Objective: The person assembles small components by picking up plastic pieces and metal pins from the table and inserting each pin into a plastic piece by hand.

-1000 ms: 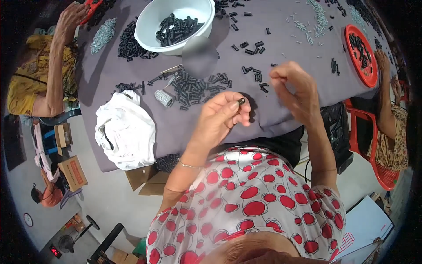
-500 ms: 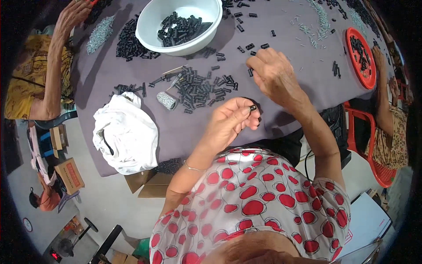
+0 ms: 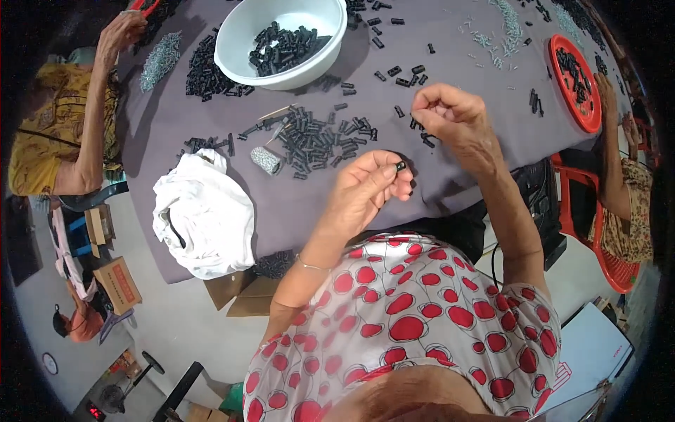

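Between the thumb and fingers of my left hand (image 3: 362, 184) is a small black plastic part (image 3: 400, 167), its end pointing up to the right. My right hand (image 3: 457, 123) is closed in a pinch low over the table. A dark piece shows right at its fingertips, and I cannot tell whether it is gripped or lies beneath them. Several loose black parts (image 3: 399, 111) lie beside those fingers. To the left of both hands spreads a pile of black parts (image 3: 316, 141), with a thin pick-like tool (image 3: 280, 131) and a speckled grey cylinder (image 3: 265, 160) at its edge.
A white basin (image 3: 225, 60) of black parts stands at the far side of the grey-covered table. Small silvery pins (image 3: 160, 62) lie heaped far left, more far right. A white cloth (image 3: 204, 211) sits near left, a red tray (image 3: 594, 116) at right. Co-workers' arms (image 3: 84, 141) reach in from both sides.
My right hand has shifted right and turned, its fingertips now in a visible pinch, with loose parts uncovered around it. My left hand keeps hold of its black part, nearly still.
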Motion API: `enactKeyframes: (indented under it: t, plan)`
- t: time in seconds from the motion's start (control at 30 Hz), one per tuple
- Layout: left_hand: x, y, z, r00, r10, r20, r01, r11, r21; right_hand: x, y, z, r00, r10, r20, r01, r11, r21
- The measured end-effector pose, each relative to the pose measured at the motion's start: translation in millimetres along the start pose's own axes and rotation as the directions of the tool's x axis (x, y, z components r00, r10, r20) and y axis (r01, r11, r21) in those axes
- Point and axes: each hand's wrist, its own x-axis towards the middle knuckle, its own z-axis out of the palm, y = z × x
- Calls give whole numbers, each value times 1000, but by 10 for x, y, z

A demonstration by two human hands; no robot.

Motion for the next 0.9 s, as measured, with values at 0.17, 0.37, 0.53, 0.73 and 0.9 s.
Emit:
enactKeyframes:
  t: [0.17,0.37,0.53,0.73,0.9]
  plan:
    - [18,12,18,1000,11,-2,-11,1000,0,-93,25,21,998,57,25,-61,974,219]
    - [-6,-26,22,998,46,-44,-44,998,42,-211,112,32,986,126,110,-165,837,521]
    - [4,-74,101,987,102,-126,-86,988,126,-293,149,139,999,51,6,-48,906,421]
    - [21,-103,224,954,141,-264,-73,965,251,-380,131,261,994,-29,-105,58,956,287]
    - [15,-113,254,941,158,-299,-75,959,272,-442,148,234,996,-54,-76,80,915,396]
